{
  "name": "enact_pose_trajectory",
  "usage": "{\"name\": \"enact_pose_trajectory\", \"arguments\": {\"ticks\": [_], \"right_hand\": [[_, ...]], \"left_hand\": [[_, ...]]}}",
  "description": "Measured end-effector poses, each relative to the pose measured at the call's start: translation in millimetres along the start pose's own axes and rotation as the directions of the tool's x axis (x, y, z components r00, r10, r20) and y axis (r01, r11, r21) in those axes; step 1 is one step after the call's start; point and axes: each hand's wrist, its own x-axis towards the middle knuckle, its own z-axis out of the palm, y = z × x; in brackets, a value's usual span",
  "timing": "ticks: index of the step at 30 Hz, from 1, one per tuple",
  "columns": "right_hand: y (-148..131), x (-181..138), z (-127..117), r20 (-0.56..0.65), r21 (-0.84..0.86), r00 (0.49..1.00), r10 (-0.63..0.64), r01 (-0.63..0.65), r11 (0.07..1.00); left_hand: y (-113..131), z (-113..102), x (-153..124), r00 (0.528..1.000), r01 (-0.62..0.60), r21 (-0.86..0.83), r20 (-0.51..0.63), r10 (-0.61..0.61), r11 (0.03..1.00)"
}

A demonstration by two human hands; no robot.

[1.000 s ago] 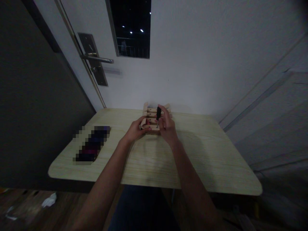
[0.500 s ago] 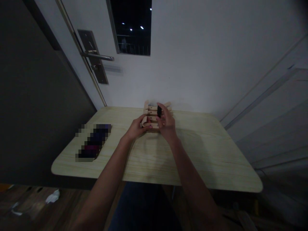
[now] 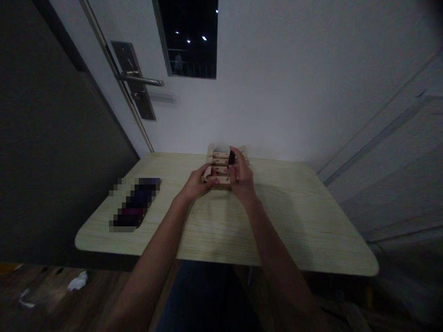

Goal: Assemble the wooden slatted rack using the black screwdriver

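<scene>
A small wooden slatted rack (image 3: 217, 160) lies at the far middle of the pale wooden table (image 3: 297, 221). My left hand (image 3: 195, 183) grips the rack's rounded near-left end, fingers curled round it. My right hand (image 3: 241, 177) is closed on a short screwdriver with a black handle (image 3: 231, 159), held upright with its metal tip down on the rack's near slat.
A dark blurred-out flat object (image 3: 135, 210) lies on the table's left part. Behind the table stands a white door with a metal lever handle (image 3: 140, 81) and a dark window pane. Crumpled paper scraps (image 3: 78, 280) lie on the wooden floor at lower left.
The screwdriver's handle has shifted slightly in my right hand's fingers and the tip shows again on the slat. My left hand stays on the rack's end.
</scene>
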Motion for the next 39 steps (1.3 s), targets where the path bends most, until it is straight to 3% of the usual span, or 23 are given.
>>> {"name": "enact_pose_trajectory", "arguments": {"ticks": [5,12,23,34,39], "right_hand": [[9,0,10,-0.044,0.057,0.999,0.01,-0.008,0.998],[9,1,13,-0.108,-0.012,0.994,0.035,-0.037,0.999],[3,-2,7,-0.016,-0.005,0.999,0.048,-0.048,0.999],[2,0,9,-0.044,-0.124,0.999,0.022,-0.027,0.992],[1,-1,8,-0.045,-0.082,0.999,-0.019,0.016,0.997]], "left_hand": [[-1,0,0,1.0,-0.02,0.001,0.0,0.02,1.0],[1,-1,1,1.0,-0.013,0.006,0.013,0.013,1.0],[0,-1,0,1.0,-0.007,-0.007,0.0,0.007,1.0],[0,0,0,1.0,0.001,0.016,0.001,-0.001,1.0],[-2,0,1,1.0,-0.004,0.006,0.004,0.004,1.0]]}}
